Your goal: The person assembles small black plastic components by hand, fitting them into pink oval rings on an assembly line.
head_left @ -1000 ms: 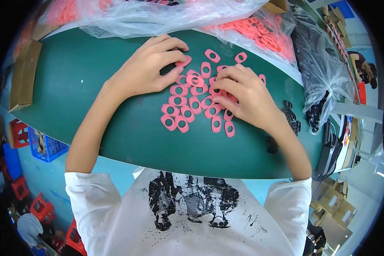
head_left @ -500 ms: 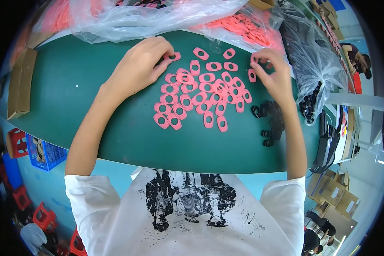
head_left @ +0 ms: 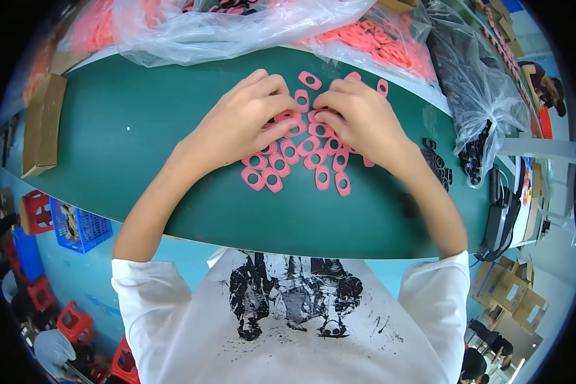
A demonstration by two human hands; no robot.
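Flat pink plastic pieces (head_left: 322,177), each rounded with an oval hole, lie in a loose, partly overlapping cluster on the green tabletop. My left hand (head_left: 253,115) is over the cluster's upper left, thumb and fingers curled round pink pieces (head_left: 295,129). Facing it, my right hand (head_left: 363,120) has its bent fingers closed at a pink piece (head_left: 312,116) near the middle. The hands are a small gap apart, and both hide part of the cluster. Beyond my fingertips lie a few single pieces, among them one pink piece (head_left: 310,80) at the far side.
Small black parts (head_left: 436,160) lie beside my right forearm. Clear plastic bags (head_left: 237,32) and a heap of pink pieces (head_left: 381,41) line the far edge. A cardboard box (head_left: 43,125) stands at left; a tied bag (head_left: 483,96) with black parts is at right.
Both hands have come inward and nearer to me, from the cluster's outer sides to its middle. The small black parts by my right forearm have shifted to the right.
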